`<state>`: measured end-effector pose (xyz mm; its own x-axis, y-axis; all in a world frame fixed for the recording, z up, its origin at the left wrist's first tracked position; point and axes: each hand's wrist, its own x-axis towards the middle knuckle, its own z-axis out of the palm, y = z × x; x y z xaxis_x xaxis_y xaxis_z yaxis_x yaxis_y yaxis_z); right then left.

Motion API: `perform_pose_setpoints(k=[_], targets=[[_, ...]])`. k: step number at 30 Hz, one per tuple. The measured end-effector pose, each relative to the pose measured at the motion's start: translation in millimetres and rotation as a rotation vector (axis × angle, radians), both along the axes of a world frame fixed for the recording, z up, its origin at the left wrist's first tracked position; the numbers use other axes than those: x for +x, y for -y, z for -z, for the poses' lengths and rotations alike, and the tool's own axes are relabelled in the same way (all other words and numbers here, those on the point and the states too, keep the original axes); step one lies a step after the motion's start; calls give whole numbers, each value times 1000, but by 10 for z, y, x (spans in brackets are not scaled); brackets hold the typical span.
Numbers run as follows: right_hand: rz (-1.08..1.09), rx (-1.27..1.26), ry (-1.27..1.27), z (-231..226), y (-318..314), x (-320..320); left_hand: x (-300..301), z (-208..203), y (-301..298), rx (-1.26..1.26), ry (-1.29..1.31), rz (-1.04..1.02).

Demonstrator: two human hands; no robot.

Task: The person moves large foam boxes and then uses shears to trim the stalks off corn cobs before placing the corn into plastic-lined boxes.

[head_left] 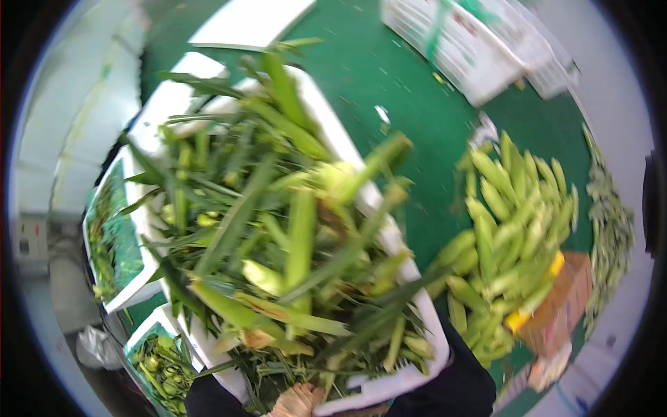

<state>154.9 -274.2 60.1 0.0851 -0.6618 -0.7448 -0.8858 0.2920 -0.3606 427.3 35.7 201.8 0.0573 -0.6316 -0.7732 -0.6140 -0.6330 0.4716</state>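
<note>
A large white foam box (419,316) fills the middle, heaped with green corn husks and leaves (302,243), some hanging over its rim. At its near side, my left hand (297,401) is closed over the rim; its lower part is cut off by the picture's edge. No part of my right hand shows. Dark cloth (448,382) lies beside the box's near right corner. To the right, a large pile of pale green ears of corn (511,243) lies on the green floor (431,181).
White crates (462,52) stand at the far right, and a white foam panel (250,24) lies far off. More white boxes with green scraps (167,372) stand at left. A brown carton (566,292) touches the corn pile. Leafy stalks (608,229) line the right wall.
</note>
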Motion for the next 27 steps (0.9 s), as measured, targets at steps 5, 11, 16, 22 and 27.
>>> perform_pose_setpoints(k=[5, 11, 16, 22, 27], targets=[[61, 111, -100, -426, -171, -370, -375, 54, -62, -67, 206, -191], [280, 198, -215, -854, -539, -1055, -350, 42, 337, -157, 249, -218], [357, 264, -218, -994, -730, -1375, -402, 18, 506, -156, 231, -300], [444, 323, -146, -1021, -1140, -1667, -42, -296, 987, -223, 233, -298], [521, 350, -1, -657, -1455, -1781, 442, -204, 1073, -424, 285, -414]])
